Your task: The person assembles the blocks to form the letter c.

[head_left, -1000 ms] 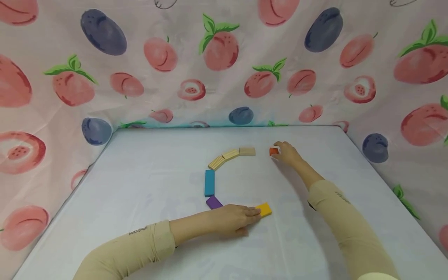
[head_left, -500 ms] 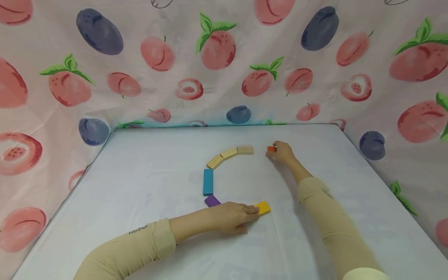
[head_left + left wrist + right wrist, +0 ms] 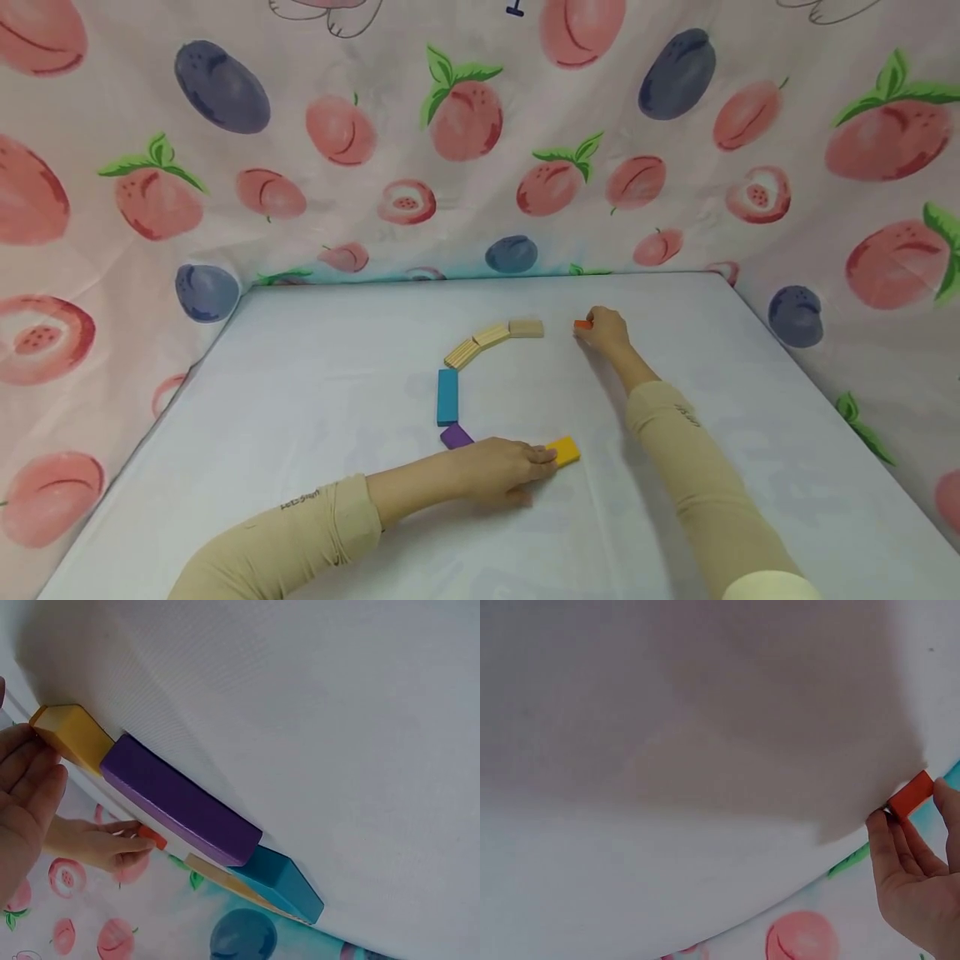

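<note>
The left hand (image 3: 498, 468) lies nearest on the white bench (image 3: 300, 467), its fingers nearly straight and resting against the near end of the yellow block (image 3: 564, 452), as it did a second ago, with the purple block (image 3: 456, 436) just behind its knuckles and the blue block (image 3: 447, 397) beyond that. Farther off, three plain wooden blocks (image 3: 491, 337) curve away from the blue one. Beyond them the right hand (image 3: 604, 332) pinches the small orange block (image 3: 581, 326) between curled fingertips, and this grip has drifted slightly leftward toward the last wooden block since the earlier frame.
</note>
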`<state>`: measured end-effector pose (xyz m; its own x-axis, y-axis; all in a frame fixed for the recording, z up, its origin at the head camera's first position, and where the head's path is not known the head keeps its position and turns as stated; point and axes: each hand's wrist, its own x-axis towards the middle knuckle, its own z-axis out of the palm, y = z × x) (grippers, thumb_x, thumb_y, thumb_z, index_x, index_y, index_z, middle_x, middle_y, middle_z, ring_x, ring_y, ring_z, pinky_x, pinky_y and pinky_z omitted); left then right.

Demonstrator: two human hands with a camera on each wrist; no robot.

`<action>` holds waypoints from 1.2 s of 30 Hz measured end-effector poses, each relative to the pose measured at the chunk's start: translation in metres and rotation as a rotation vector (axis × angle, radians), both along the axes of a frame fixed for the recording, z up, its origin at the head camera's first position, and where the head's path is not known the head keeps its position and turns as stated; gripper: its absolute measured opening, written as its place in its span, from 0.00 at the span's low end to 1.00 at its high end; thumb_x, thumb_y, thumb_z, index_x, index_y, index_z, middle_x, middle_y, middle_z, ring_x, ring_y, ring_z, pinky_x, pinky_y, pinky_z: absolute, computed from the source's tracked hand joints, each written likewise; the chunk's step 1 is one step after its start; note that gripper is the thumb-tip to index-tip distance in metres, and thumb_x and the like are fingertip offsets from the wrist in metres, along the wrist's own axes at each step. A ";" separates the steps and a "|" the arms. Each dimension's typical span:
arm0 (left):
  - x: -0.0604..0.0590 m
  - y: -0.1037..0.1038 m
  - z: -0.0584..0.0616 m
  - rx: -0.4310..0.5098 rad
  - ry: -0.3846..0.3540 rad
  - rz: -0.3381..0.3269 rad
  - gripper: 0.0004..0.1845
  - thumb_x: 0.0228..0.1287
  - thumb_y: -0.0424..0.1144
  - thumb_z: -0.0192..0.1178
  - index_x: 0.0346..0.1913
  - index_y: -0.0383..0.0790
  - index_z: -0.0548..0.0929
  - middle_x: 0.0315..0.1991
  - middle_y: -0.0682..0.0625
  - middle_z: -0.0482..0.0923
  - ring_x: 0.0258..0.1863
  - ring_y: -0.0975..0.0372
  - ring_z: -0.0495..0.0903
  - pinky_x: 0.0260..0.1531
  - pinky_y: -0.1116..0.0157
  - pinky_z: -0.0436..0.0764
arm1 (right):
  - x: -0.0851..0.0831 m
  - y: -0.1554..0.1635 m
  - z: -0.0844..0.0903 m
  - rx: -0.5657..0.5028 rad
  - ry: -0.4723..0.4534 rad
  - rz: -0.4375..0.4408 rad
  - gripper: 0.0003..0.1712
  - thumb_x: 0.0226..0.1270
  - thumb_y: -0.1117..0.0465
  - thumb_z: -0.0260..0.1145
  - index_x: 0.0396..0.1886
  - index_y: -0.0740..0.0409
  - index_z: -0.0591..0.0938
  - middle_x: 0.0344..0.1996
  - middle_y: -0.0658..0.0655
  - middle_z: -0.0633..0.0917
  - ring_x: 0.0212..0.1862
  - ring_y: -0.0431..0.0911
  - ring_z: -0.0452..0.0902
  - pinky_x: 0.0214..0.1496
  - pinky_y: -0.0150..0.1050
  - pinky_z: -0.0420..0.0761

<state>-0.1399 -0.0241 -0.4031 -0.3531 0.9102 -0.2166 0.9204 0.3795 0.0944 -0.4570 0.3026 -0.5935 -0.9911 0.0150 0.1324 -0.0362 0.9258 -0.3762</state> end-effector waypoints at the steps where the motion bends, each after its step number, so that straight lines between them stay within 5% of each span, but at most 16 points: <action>1: 0.000 0.000 0.000 0.003 0.000 -0.002 0.30 0.66 0.46 0.58 0.68 0.42 0.67 0.69 0.50 0.64 0.68 0.65 0.64 0.65 0.71 0.67 | 0.005 -0.001 0.006 -0.002 -0.016 0.008 0.31 0.55 0.40 0.68 0.44 0.64 0.80 0.36 0.62 0.84 0.37 0.55 0.78 0.38 0.47 0.77; 6: 0.001 0.000 -0.002 0.019 -0.025 0.008 0.31 0.65 0.46 0.59 0.68 0.42 0.66 0.69 0.50 0.64 0.68 0.64 0.64 0.65 0.70 0.67 | 0.032 -0.004 0.032 -0.053 -0.035 0.088 0.36 0.56 0.38 0.66 0.49 0.65 0.79 0.39 0.63 0.84 0.39 0.55 0.78 0.42 0.44 0.78; 8: 0.000 -0.001 -0.003 0.024 -0.044 0.019 0.31 0.64 0.47 0.60 0.68 0.42 0.66 0.69 0.50 0.64 0.68 0.64 0.64 0.65 0.69 0.67 | 0.023 0.002 0.016 -0.057 0.030 0.099 0.34 0.54 0.39 0.68 0.46 0.65 0.80 0.36 0.62 0.84 0.36 0.54 0.77 0.38 0.43 0.76; 10: 0.000 -0.001 -0.003 0.027 -0.065 0.026 0.32 0.64 0.47 0.60 0.68 0.43 0.66 0.69 0.50 0.64 0.68 0.64 0.64 0.65 0.70 0.67 | 0.003 0.017 -0.009 -0.074 -0.001 0.092 0.35 0.55 0.38 0.67 0.50 0.62 0.79 0.40 0.62 0.84 0.42 0.55 0.77 0.44 0.48 0.77; 13: 0.001 0.000 -0.004 0.023 -0.068 0.023 0.33 0.63 0.48 0.61 0.69 0.43 0.66 0.70 0.50 0.63 0.69 0.64 0.63 0.65 0.70 0.67 | 0.038 0.002 0.024 -0.096 0.024 0.090 0.32 0.58 0.42 0.67 0.49 0.64 0.80 0.42 0.63 0.84 0.43 0.56 0.78 0.45 0.48 0.77; 15: 0.001 0.001 -0.003 0.020 -0.062 0.022 0.33 0.63 0.49 0.60 0.69 0.44 0.65 0.70 0.51 0.63 0.69 0.64 0.63 0.65 0.70 0.67 | 0.067 -0.012 0.060 -0.117 -0.036 0.091 0.30 0.61 0.44 0.65 0.52 0.64 0.79 0.46 0.64 0.83 0.49 0.57 0.77 0.52 0.50 0.77; 17: 0.001 0.000 -0.002 0.018 -0.054 0.023 0.33 0.63 0.49 0.60 0.69 0.44 0.65 0.70 0.51 0.63 0.69 0.65 0.63 0.66 0.70 0.67 | 0.094 -0.028 0.093 -0.104 -0.011 0.097 0.29 0.61 0.48 0.66 0.51 0.67 0.79 0.45 0.66 0.83 0.46 0.57 0.78 0.48 0.46 0.78; 18: 0.001 0.000 -0.001 0.019 -0.057 0.024 0.33 0.63 0.49 0.60 0.69 0.44 0.65 0.70 0.51 0.63 0.69 0.65 0.63 0.65 0.70 0.67 | 0.082 -0.019 0.079 -0.104 0.036 0.116 0.31 0.58 0.43 0.67 0.49 0.65 0.81 0.42 0.63 0.84 0.44 0.54 0.79 0.44 0.43 0.78; 22: 0.000 -0.002 0.000 0.018 -0.048 0.020 0.33 0.63 0.49 0.61 0.69 0.44 0.65 0.70 0.51 0.62 0.69 0.65 0.63 0.65 0.70 0.67 | 0.092 -0.028 0.098 -0.130 0.004 0.104 0.31 0.59 0.47 0.68 0.52 0.68 0.79 0.46 0.68 0.82 0.46 0.58 0.78 0.47 0.47 0.78; 25: 0.000 -0.001 0.000 0.018 -0.042 0.017 0.34 0.63 0.49 0.61 0.69 0.43 0.65 0.70 0.50 0.62 0.69 0.64 0.63 0.65 0.70 0.67 | 0.133 -0.052 0.147 -0.165 -0.077 0.079 0.28 0.62 0.58 0.65 0.56 0.74 0.74 0.51 0.74 0.78 0.52 0.64 0.74 0.56 0.54 0.75; 27: 0.000 -0.001 0.000 0.016 -0.043 0.018 0.34 0.62 0.50 0.61 0.69 0.43 0.65 0.70 0.50 0.62 0.69 0.64 0.63 0.65 0.70 0.67 | 0.149 -0.061 0.162 -0.170 -0.064 0.091 0.27 0.63 0.62 0.64 0.57 0.77 0.73 0.50 0.76 0.77 0.52 0.66 0.74 0.55 0.54 0.76; 32: 0.001 -0.002 -0.002 0.006 -0.043 0.014 0.34 0.62 0.50 0.61 0.69 0.43 0.65 0.71 0.51 0.61 0.69 0.64 0.62 0.65 0.70 0.66 | 0.167 -0.065 0.171 -0.174 -0.025 0.136 0.27 0.63 0.65 0.62 0.57 0.79 0.71 0.48 0.78 0.78 0.48 0.65 0.75 0.50 0.51 0.78; 36: 0.001 -0.003 -0.001 0.005 -0.043 0.020 0.35 0.62 0.50 0.61 0.69 0.43 0.64 0.71 0.51 0.61 0.69 0.64 0.62 0.66 0.70 0.66 | 0.160 -0.057 0.163 -0.224 -0.032 0.169 0.26 0.61 0.65 0.63 0.56 0.78 0.73 0.46 0.76 0.80 0.45 0.63 0.77 0.45 0.50 0.79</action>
